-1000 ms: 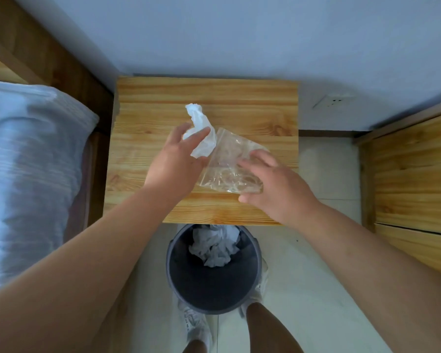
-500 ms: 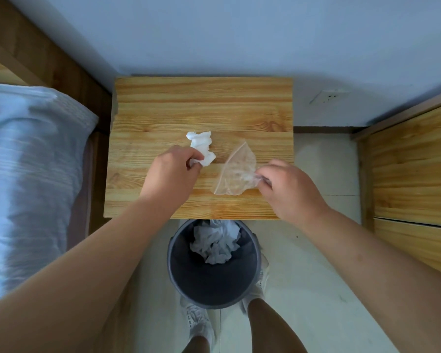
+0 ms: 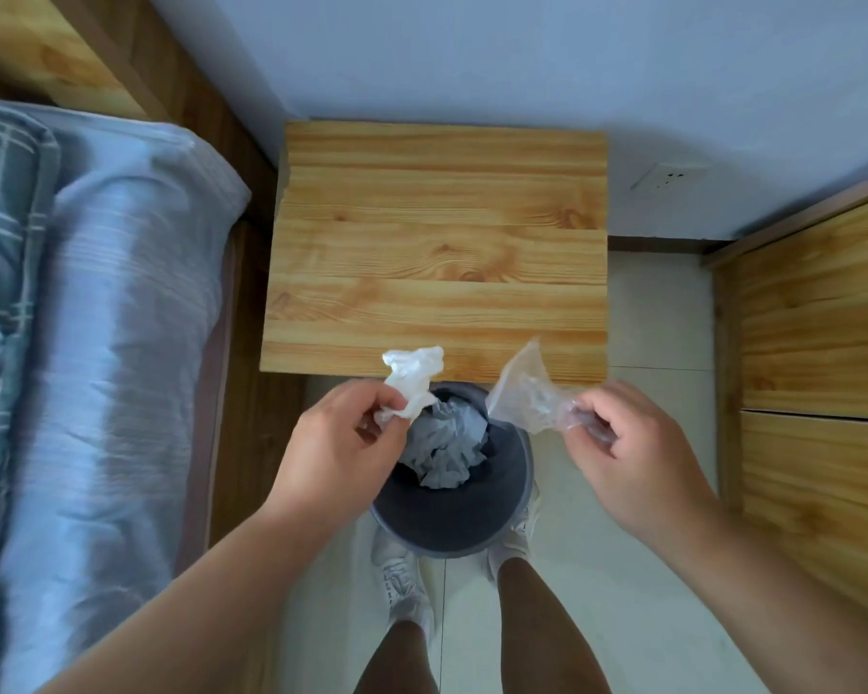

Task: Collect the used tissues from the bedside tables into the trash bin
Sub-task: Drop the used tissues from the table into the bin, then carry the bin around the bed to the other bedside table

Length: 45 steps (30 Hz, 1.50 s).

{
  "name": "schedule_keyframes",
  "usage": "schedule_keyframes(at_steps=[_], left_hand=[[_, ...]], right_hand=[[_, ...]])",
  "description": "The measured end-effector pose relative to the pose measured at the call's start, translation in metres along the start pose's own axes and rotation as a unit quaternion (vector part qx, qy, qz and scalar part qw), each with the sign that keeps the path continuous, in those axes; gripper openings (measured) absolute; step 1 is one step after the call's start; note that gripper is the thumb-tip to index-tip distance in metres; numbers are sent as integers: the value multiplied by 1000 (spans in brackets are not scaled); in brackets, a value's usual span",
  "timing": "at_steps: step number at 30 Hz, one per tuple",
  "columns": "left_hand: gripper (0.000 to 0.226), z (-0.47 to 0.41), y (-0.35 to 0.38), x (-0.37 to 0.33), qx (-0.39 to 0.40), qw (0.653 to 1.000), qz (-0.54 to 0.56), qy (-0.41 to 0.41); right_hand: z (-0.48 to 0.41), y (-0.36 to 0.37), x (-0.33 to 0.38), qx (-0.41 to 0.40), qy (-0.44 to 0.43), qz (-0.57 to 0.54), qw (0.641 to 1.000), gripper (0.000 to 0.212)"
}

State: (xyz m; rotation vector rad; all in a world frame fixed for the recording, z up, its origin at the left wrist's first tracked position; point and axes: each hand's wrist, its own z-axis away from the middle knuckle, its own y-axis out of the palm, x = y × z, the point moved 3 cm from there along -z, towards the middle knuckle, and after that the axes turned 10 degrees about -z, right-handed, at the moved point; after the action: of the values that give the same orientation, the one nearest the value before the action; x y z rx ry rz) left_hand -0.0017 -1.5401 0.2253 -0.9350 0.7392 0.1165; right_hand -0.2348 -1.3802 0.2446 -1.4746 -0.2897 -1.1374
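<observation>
Crumpled white paper tissue [image 3: 412,380] sticks up from the pinching fingers of the left hand [image 3: 342,453], while the right hand [image 3: 627,453] grips a wrinkled clear plastic bag [image 3: 527,393] by its bunched end. Both hands hover apart above the round dark-grey plastic trash bin [image 3: 447,523], which stands below and between them with more crumpled tissue wads [image 3: 447,453] inside. The smooth pale-wood bench [image 3: 437,252] lies just beyond them.

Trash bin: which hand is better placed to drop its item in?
Probably the left hand: its tissue hangs over the trash bin; the right hand, gripping a plastic bag, is beside the rim.
</observation>
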Motion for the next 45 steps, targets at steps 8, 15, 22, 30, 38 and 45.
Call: schedule_keyframes(at_steps=[8,15,22,30,38,45], left_hand=[[18,30,62,77,56,993,64,-82],[19,14,124,145,123,990,18,-63],[29,11,169,179,231,969,-87,9],[19,13,158,177,182,981,25,-60],[50,-9,135,200,-5,990,-65,-125],[52,-20,162,215,111,959,84,-247]], right_hand=[[34,76,-46,49,43,-14,998,58],[20,147,-117,155,104,45,981,11],[13,190,-161,303,93,148,937,46],[18,166,-157,247,147,72,955,50],[24,145,-196,-26,302,-28,953,43],[28,173,-218,127,373,-71,916,27]])
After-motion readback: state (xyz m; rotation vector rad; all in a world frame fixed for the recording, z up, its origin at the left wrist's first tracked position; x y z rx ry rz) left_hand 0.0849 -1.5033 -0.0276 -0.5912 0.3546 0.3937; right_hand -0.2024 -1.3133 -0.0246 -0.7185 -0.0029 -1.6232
